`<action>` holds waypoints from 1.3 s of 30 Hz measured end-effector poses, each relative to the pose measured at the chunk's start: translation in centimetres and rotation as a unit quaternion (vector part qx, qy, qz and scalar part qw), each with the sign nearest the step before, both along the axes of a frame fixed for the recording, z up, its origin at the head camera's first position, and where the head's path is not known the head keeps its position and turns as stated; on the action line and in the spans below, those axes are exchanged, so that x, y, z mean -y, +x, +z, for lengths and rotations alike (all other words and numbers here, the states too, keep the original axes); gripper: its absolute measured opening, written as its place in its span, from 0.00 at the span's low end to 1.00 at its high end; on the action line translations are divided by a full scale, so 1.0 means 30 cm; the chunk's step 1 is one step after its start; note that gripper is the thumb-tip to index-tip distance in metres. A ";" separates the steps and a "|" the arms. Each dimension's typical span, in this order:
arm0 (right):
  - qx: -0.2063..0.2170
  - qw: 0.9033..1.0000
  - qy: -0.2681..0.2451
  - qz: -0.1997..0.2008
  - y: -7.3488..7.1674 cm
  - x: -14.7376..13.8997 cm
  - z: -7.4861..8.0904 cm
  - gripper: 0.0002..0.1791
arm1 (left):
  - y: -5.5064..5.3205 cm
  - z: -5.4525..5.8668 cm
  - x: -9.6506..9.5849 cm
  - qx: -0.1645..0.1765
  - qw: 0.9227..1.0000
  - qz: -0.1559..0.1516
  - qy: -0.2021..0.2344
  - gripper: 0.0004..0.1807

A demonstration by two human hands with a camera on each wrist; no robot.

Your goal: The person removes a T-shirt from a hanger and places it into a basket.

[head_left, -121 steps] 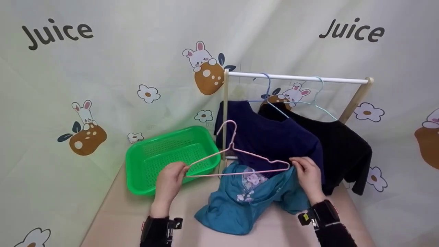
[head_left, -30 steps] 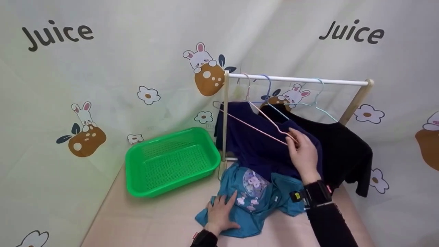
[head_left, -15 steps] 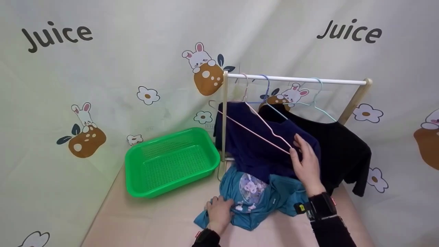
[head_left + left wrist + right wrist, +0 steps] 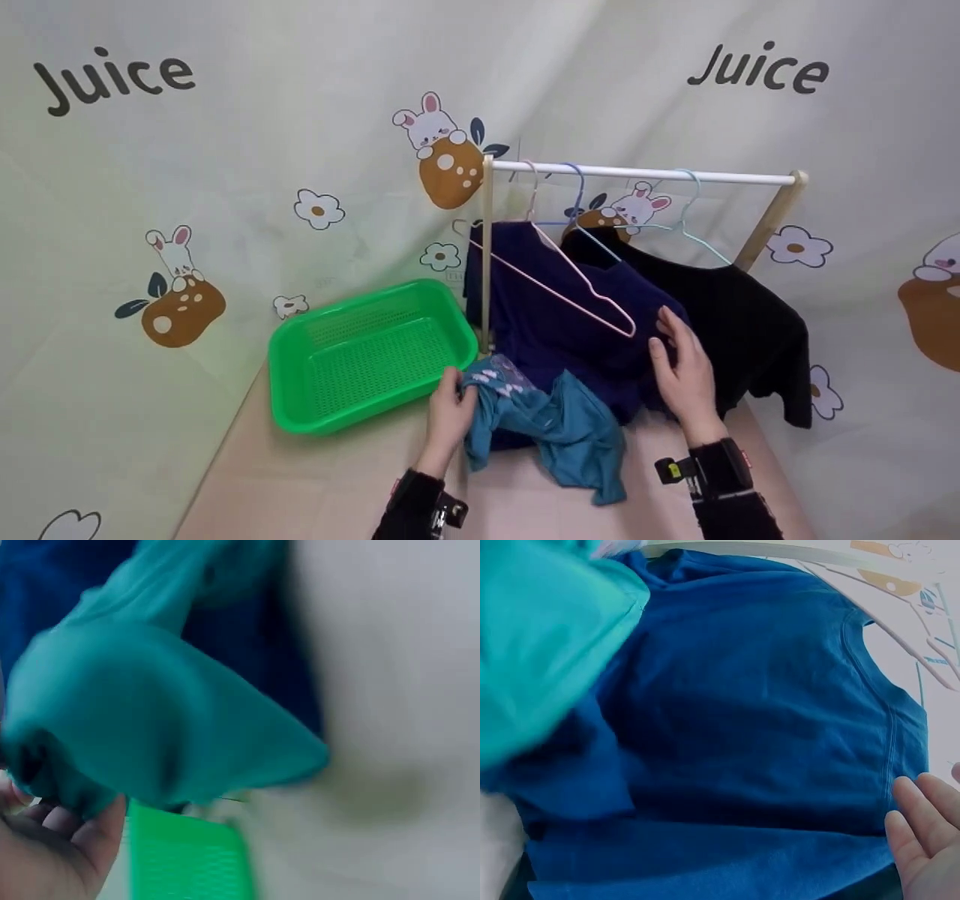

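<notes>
A teal garment with a printed flower patch [image 4: 555, 420] hangs bunched from my left hand [image 4: 450, 412], which pinches its upper left part above the table. In the left wrist view its cloth [image 4: 127, 705] is blurred and covers part of my fingers. My right hand [image 4: 686, 375] holds nothing; its fingers are loosely spread beside the dark blue top. A bare pink hanger [image 4: 574, 300] hangs by its hook from the rack's bar, just left of that hand. Behind it, the dark blue top [image 4: 570, 330] hangs on a blue hanger [image 4: 577, 195].
A black top [image 4: 750, 330] hangs on a light blue hanger [image 4: 690, 202] at the rack's right. The rack has a white bar [image 4: 637, 173] and wooden posts. A green plastic basket [image 4: 300, 420] stands left of the rack on the pinkish table [image 4: 277, 487]. A printed curtain is behind.
The pink hanger went from both hands onto the bar, and my right hand has let go of it. My left hand has since gathered the teal garment and lifted it off the table.
</notes>
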State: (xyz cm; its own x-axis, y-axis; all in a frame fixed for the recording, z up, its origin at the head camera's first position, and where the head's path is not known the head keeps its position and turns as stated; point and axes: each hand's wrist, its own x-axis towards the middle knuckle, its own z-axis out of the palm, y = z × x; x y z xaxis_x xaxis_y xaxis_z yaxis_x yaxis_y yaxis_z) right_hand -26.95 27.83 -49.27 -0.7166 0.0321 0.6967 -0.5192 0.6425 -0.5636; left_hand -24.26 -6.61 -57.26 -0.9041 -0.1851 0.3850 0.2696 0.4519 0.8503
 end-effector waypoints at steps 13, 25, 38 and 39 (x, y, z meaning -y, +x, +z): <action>-0.003 1.000 -0.001 -0.007 0.007 -0.001 0.006 0.26 | -0.006 0.259 0.095 -0.030 0.991 0.028 0.125 0.05; -0.010 1.000 0.012 -0.002 0.007 -0.010 0.006 0.26 | -0.034 0.421 0.216 -0.094 0.992 0.079 -0.025 0.06; -0.033 0.999 0.030 -0.012 -0.009 -0.019 0.036 0.26 | -0.051 0.734 0.431 -0.172 0.965 0.189 0.057 0.06; -0.033 0.999 0.033 -0.013 -0.012 -0.020 0.041 0.26 | -0.058 0.746 0.446 -0.176 0.963 0.196 0.053 0.06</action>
State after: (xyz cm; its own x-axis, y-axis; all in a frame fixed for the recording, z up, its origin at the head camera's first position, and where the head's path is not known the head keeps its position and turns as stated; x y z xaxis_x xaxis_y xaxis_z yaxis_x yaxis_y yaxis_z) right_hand -27.31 28.44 -48.04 -0.6692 0.0032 0.7431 -0.5361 0.6903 -0.4858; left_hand -25.98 -20.00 -34.89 -0.5743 -0.5410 0.6144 0.3754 0.4929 0.7850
